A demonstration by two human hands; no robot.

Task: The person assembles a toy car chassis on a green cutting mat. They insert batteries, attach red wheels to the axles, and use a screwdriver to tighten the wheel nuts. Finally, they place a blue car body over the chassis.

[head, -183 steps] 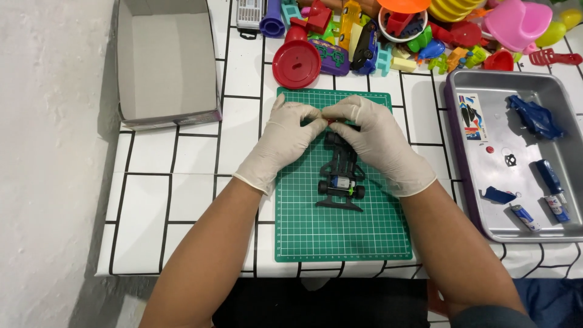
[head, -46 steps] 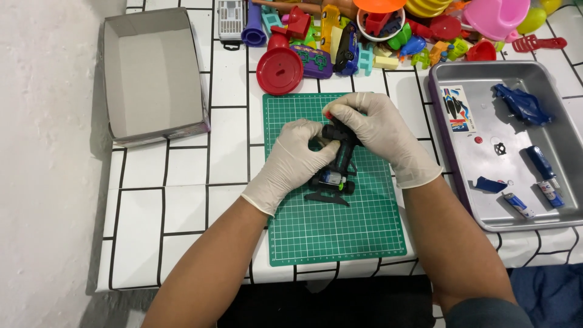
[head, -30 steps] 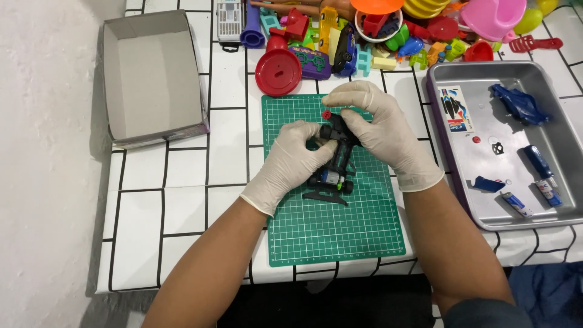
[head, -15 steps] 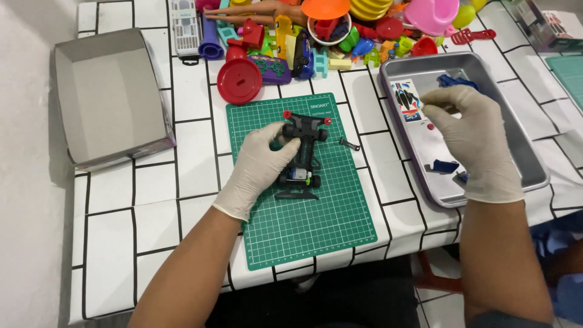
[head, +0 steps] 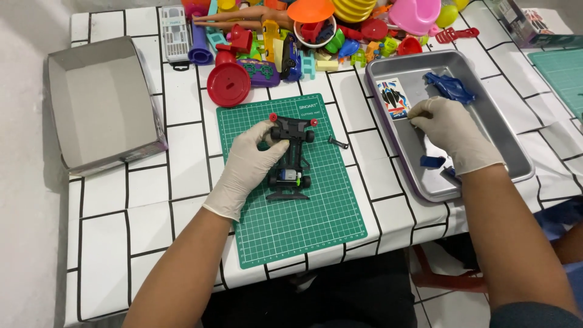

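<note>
My left hand (head: 248, 165) grips the car (head: 290, 155) on the mat (head: 340, 206) — my right (head: 452, 132), fingers pinched, reaches into the tray (head: 516, 155); what they pinch, I cannot tell.

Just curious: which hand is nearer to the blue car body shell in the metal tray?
Right. The right hand is in the metal tray just below the blue shell; the left hand holds the black toy chassis on the green mat.

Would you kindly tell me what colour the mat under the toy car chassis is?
Green with a pale grid, seen in the head view: cutting mat, toy car chassis.

tray (head: 510, 146): brushed metal | mat (head: 316, 225): matt rubbery | chassis (head: 290, 159): black plastic | gloves: latex
</note>
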